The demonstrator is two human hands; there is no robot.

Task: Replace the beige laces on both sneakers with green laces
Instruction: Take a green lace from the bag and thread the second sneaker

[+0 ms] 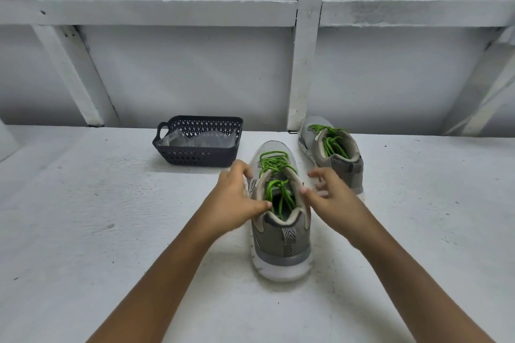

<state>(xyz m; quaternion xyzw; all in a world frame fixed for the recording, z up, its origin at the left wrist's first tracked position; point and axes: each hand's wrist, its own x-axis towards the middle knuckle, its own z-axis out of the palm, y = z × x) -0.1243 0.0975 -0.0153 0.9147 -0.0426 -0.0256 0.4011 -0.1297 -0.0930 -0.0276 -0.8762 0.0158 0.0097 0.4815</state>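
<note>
Two hands at lower centre: left hand (237, 199) gripping the near sneaker (281, 234) by its collar, right hand (333, 199) loose-fingered, thumb touching the opposite rim. With green laces (274, 164) threaded. Up right, second sneaker (347, 167), likewise laced; upper left, dark basket (195, 156) on bench (111, 203).

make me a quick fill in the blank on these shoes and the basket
The laces on the near sneaker and the far sneaker are coloured ____.
The dark basket stands to the ____ of the near sneaker.
The left hand and the right hand flank the ____ sneaker.
Missing words: green; left; near.
</note>
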